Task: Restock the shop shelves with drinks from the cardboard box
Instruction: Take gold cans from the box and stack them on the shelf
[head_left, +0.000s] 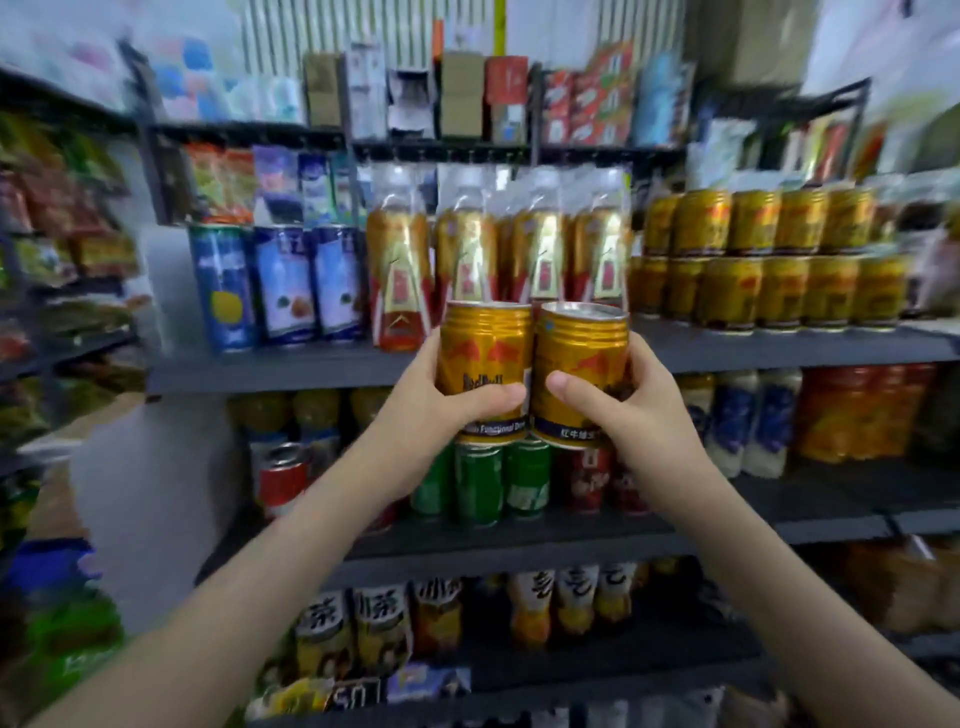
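a: hands?
b: left hand grips the left can, with the thumb across the front and the fingers round the back. right hand grips the right can, also with the thumb on the front.
a: where are the cans?
b: both are gold, upright, and held side by side in mid-air. sides are touching or nearly so, can't tell which. they sit in front of the shelf edge, not on it.
a: what's behind them?
b: tall bottles in clear wrap stand on that shelf right behind the pair. to the right is the gold stack, matching cans in two tiers. to the left are blue cans.
a: and below?
b: green cans on the next level down, just under the held pair, with red cans beside them.
a: frame quality?
b: the edges are blurred and the side rack labels are unreadable.
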